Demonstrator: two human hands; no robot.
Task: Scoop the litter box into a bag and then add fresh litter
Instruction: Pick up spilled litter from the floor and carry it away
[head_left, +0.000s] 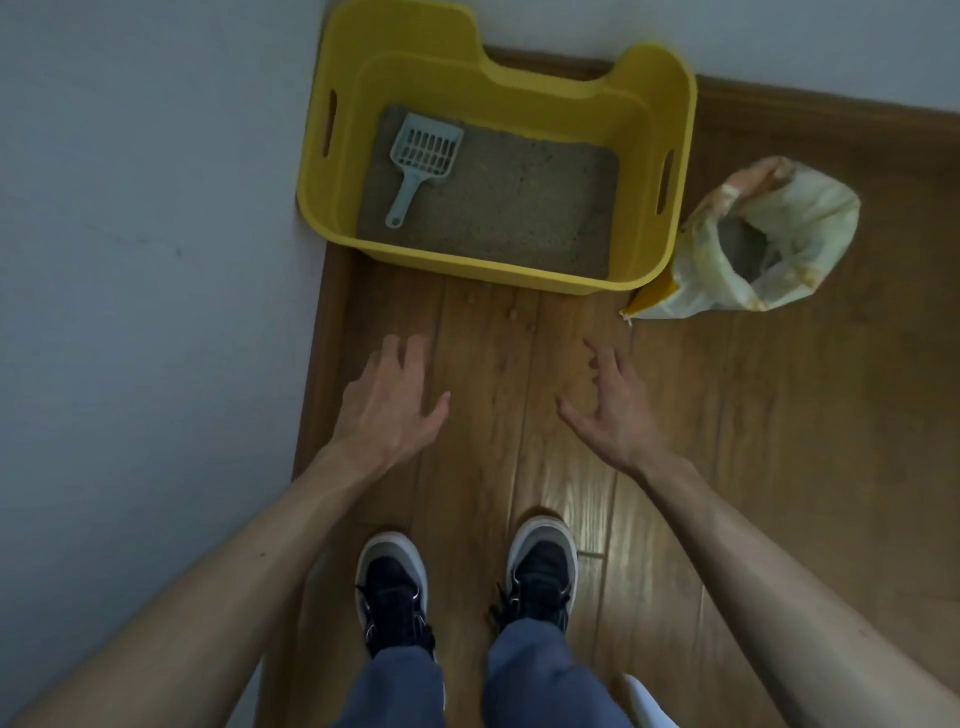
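A yellow litter box stands on the wooden floor against the wall, with brownish-grey litter spread over its bottom. A pale blue slotted scoop lies on the litter at the box's left end, handle toward me. To the right of the box sits an open litter bag, cream and orange, with grey litter visible inside. My left hand and my right hand hover above the floor in front of the box, fingers spread, holding nothing.
A white wall runs along the left, a wooden baseboard behind the box. My two dark shoes stand on the floor planks below the hands. A few litter crumbs lie in front of the box. Something white shows at the bottom edge.
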